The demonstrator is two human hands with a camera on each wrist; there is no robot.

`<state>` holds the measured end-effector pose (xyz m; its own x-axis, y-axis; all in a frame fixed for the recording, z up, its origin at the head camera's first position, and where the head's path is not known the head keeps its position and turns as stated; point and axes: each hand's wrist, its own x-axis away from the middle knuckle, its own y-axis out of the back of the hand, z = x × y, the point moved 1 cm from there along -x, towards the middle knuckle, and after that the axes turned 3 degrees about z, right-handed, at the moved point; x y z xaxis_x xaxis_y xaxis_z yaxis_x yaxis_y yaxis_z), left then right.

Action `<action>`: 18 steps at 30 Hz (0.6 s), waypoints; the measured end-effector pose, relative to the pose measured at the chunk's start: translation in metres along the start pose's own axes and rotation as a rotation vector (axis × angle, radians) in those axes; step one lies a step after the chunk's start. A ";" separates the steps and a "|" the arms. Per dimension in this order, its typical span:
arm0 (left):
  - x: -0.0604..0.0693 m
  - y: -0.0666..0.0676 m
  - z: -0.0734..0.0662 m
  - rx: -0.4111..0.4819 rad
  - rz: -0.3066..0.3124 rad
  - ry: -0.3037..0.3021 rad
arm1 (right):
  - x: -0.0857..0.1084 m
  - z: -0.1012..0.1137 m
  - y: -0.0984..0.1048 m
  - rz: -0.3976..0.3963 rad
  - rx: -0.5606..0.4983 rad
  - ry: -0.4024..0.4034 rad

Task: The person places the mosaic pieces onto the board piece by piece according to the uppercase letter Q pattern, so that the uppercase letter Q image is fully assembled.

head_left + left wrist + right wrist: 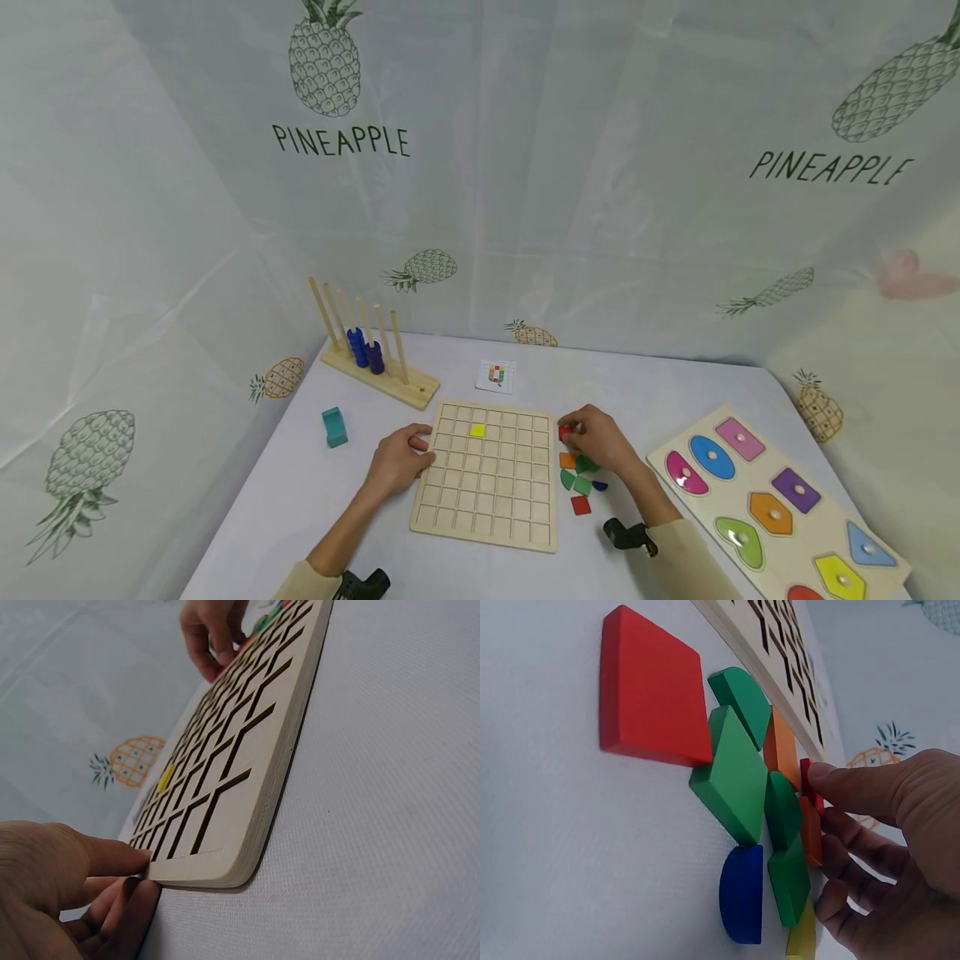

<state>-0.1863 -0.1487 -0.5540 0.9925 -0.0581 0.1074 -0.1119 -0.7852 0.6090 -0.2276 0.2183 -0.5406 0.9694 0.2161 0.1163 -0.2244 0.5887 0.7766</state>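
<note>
1. The right hand [597, 437] pinches a red block [563, 432] between thumb and fingers, just beside the board [483, 540] at its right edge; the left hand [401, 460] grips the board's left edge.
2. The red block shows little beyond the fingertips, so a loose pinch could let it slip or twist.
3. An orange block [567, 460] and green blocks [735, 780] crowd close to that hand; a low sweep would likely scatter them.
4. A tug from the left hand might shift the board and jolt the yellow block [477, 430] in its cell.
5. "PINEAPPLE" reads twice on the curtain [525, 192]; any print on the card [485, 382] is too small to read.
</note>
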 end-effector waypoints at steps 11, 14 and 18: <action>0.000 -0.001 0.002 0.004 0.004 0.004 | 0.003 0.000 -0.002 -0.030 -0.006 0.035; 0.001 0.000 0.002 0.022 0.008 -0.002 | 0.004 -0.001 -0.003 -0.038 -0.006 0.033; 0.002 0.000 0.001 0.052 0.016 -0.013 | 0.003 -0.001 -0.003 -0.046 -0.008 0.022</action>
<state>-0.1845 -0.1489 -0.5546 0.9912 -0.0782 0.1064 -0.1251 -0.8152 0.5656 -0.2236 0.2179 -0.5433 0.9763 0.2057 0.0670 -0.1807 0.6046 0.7758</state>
